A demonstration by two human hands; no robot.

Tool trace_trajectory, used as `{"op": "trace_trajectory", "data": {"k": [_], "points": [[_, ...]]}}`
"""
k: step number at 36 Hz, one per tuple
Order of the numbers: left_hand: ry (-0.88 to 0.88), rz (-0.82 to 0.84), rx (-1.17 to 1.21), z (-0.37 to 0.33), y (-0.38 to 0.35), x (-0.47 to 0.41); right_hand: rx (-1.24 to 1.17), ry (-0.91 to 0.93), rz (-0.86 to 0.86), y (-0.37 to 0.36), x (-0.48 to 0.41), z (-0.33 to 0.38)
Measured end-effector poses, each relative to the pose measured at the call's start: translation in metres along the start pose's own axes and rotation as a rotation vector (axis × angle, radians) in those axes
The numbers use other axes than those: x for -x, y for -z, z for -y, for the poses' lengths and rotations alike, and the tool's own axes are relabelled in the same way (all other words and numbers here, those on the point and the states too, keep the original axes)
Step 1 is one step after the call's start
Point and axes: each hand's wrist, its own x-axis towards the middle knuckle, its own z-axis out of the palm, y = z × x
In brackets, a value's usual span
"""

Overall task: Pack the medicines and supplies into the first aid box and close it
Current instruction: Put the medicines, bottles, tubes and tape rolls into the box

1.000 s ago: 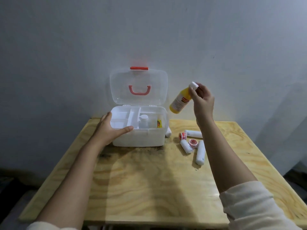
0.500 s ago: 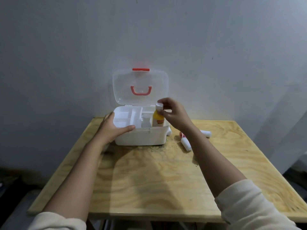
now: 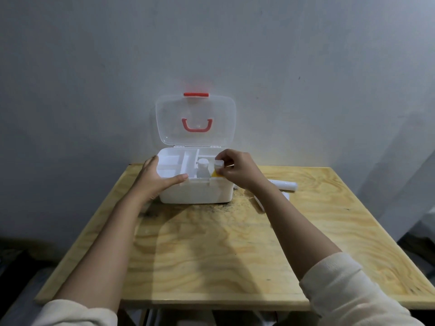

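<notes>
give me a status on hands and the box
Left hand holds box. Right hand pinches yellow bottle by cap, inside box. Lid open; rolls unpacked on table.

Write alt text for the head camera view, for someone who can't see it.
A person's right hand pinches the white cap of a yellow bottle standing inside an open white first aid box, while the left hand grips the box's left corner. White rolls lie on the wooden table beside it.
</notes>
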Motion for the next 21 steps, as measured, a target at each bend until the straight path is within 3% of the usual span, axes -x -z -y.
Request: {"op": "trace_trajectory", "data": {"k": [17,21], "points": [[0.027,0.004,0.024,-0.005,0.000,0.003,0.071,0.055,-0.002,0.005,0.004,-0.002],[0.042,0.001,0.035,-0.003,0.001,0.004,-0.033,0.065,-0.126,0.015,0.006,-0.008]]}}
